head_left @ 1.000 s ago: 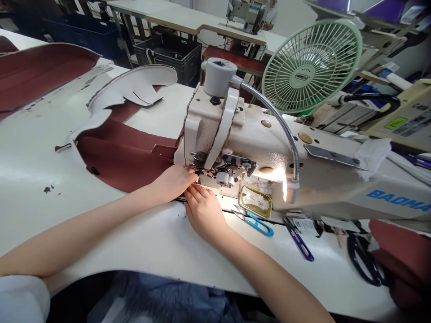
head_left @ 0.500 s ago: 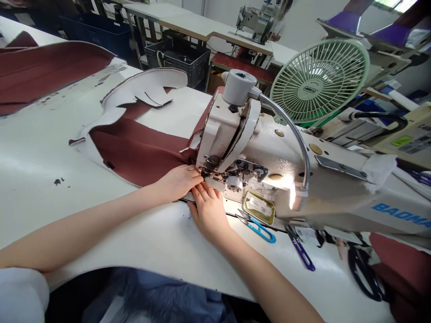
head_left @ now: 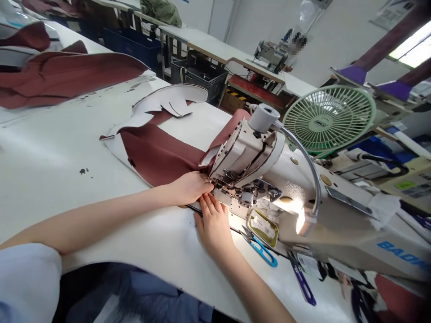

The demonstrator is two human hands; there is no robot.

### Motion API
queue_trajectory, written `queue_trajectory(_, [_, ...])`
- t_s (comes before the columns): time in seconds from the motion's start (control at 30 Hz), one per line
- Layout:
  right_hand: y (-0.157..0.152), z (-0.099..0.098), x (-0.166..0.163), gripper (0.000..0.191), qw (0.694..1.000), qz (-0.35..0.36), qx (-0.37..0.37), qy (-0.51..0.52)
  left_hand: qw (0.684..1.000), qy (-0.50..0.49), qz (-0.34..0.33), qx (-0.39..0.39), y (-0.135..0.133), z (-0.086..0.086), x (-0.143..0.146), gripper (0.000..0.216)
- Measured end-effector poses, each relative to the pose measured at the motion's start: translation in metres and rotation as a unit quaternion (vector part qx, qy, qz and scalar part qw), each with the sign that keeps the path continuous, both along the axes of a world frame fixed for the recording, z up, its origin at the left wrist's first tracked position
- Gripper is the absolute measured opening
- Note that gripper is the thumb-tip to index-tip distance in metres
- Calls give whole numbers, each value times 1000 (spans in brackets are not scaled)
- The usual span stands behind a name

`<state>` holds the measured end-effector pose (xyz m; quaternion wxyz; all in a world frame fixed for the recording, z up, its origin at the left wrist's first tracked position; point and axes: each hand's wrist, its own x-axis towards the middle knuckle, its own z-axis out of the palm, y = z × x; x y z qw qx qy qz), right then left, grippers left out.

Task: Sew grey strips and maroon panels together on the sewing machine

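Observation:
A maroon fabric piece (head_left: 161, 152) with white edging lies on the white table and runs under the head of the sewing machine (head_left: 232, 154). My left hand (head_left: 191, 186) is closed on the fabric's near edge, its fingertips close to the needle area. Just in front of it, my right hand (head_left: 215, 220) lies fairly flat with fingers stretched toward the machine's foot. The two hands almost touch. The needle and the fabric under the fingertips are hidden. Blue thread snips (head_left: 261, 249) lie to the right of my right hand, beside a small green-gold tin (head_left: 264, 228).
Purple snips (head_left: 303, 280) and black-handled scissors (head_left: 363, 305) lie farther right. A lamp on a bent metal neck (head_left: 308, 168) lights the machine bed. Behind stands a green fan (head_left: 328, 119). More maroon pieces (head_left: 77, 74) lie at the left back.
The whole view has shifted, so the machine, fabric and hands appear lower and a bit to the right. Both hands keep nearly the same place at the machine.

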<state>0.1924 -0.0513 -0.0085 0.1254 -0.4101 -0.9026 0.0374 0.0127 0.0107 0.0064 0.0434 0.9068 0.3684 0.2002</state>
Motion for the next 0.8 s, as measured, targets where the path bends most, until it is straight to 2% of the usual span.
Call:
queue_trajectory(0.27, [2,-1,3,43,999,20,37,-3,1000,13,13,9,0,2,5,9])
queue_trajectory(0.33, [5,-2,3,43,998,24,49,6,1000,3,6,-24,3,9,1,11])
queue_trajectory(0.4, [7,-2,3,43,998,26,56,24,995,-7,-5,-96,9,22,-12,13])
queue_trajectory(0.47, [7,0,4,40,997,27,60,51,987,-22,38,-156,16,37,-37,18])
queue_trajectory(0.57, [7,5,7,35,993,35,57,100,970,-28,188,-150,16,49,-88,32])
queue_trajectory(0.63, [6,8,9,30,990,30,44,132,950,31,269,-158,1,46,-119,47])
queue_trajectory(0.67, [5,10,11,28,989,23,36,144,937,76,289,-182,-12,44,-132,54])
queue_trajectory(0.73, [5,11,12,25,987,5,18,158,916,153,298,-221,-47,39,-153,64])
queue_trajectory(0.8, [5,12,12,26,987,-2,1,159,909,181,293,-237,-90,40,-170,71])
